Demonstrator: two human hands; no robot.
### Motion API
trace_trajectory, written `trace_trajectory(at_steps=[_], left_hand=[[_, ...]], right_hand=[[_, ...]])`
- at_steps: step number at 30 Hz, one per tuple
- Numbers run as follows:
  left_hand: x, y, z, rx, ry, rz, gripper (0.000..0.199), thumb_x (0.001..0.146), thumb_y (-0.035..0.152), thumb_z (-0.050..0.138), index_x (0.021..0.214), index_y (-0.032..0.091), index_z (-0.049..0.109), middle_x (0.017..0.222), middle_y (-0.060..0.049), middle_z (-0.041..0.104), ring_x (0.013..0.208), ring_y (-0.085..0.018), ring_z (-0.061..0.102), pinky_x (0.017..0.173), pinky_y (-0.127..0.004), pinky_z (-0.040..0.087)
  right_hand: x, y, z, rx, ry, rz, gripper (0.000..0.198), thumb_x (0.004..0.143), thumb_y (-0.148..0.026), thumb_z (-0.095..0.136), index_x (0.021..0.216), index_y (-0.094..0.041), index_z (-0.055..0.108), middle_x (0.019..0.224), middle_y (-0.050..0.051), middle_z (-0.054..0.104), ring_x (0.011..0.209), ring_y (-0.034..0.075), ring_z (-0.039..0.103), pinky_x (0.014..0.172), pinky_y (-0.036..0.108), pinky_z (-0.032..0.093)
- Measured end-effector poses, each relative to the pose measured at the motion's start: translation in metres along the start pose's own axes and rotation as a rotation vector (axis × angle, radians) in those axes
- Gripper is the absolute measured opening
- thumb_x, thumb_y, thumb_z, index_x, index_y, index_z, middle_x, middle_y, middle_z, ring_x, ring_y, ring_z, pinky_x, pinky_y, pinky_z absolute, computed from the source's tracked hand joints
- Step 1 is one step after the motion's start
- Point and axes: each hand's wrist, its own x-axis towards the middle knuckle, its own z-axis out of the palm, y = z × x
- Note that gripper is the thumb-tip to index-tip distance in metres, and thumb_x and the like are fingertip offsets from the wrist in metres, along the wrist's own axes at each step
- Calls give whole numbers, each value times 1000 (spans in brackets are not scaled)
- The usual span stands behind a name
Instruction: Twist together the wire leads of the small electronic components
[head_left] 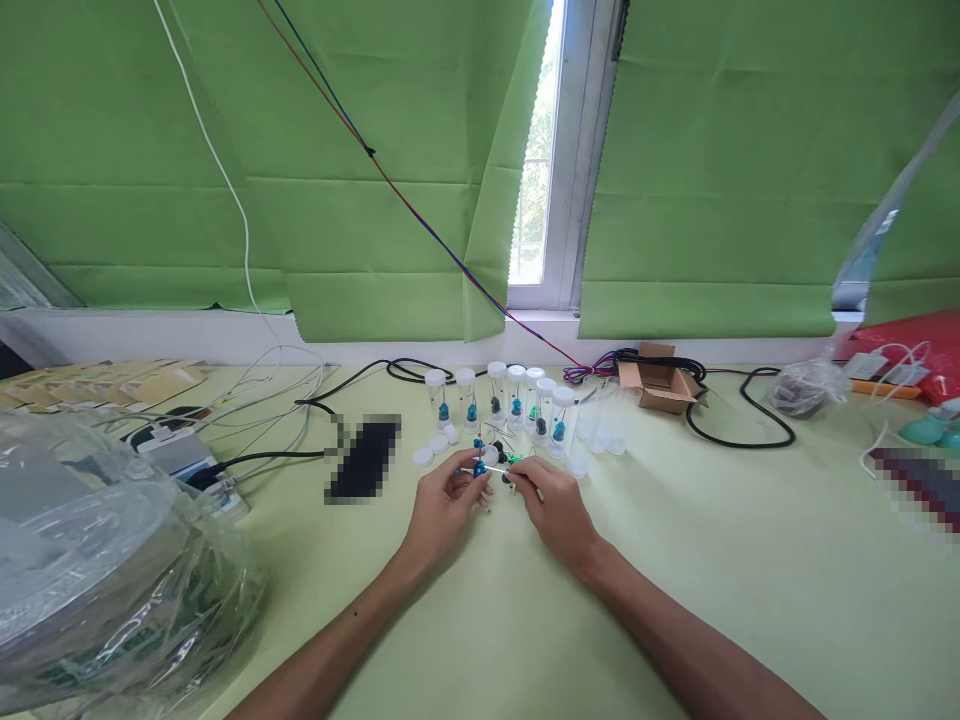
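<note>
Pinching a small roundish blue part [480, 468], the left hand [448, 500] has it just left of the right hand [553, 502], which grips a thin pale rod [497, 470] lying roughly sideways, tip right by the part, can't tell if touching
</note>
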Motion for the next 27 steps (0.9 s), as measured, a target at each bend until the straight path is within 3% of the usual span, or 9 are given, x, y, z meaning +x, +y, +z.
trace_trajectory(at_steps=[16, 27], left_hand=[[-2, 6, -1, 60, 39, 70, 30, 77, 35, 68, 102, 18, 67, 69, -2, 68, 57, -17, 63, 62, -29, 53], [-2, 3, 0, 42, 44, 94, 29, 77, 34, 68, 102, 19, 66, 67, -2, 68, 58, -17, 65, 62, -29, 54]], right_hand=[[0, -2, 0, 4, 11, 0, 19, 96, -19, 45, 88, -21, 62, 79, 3, 63, 69, 16, 59, 61, 26, 45], [0, -3, 0, 41, 26, -27, 17, 96, -17, 45, 90, -22, 60, 88, 5, 64, 82, 18, 60, 72, 29, 47]])
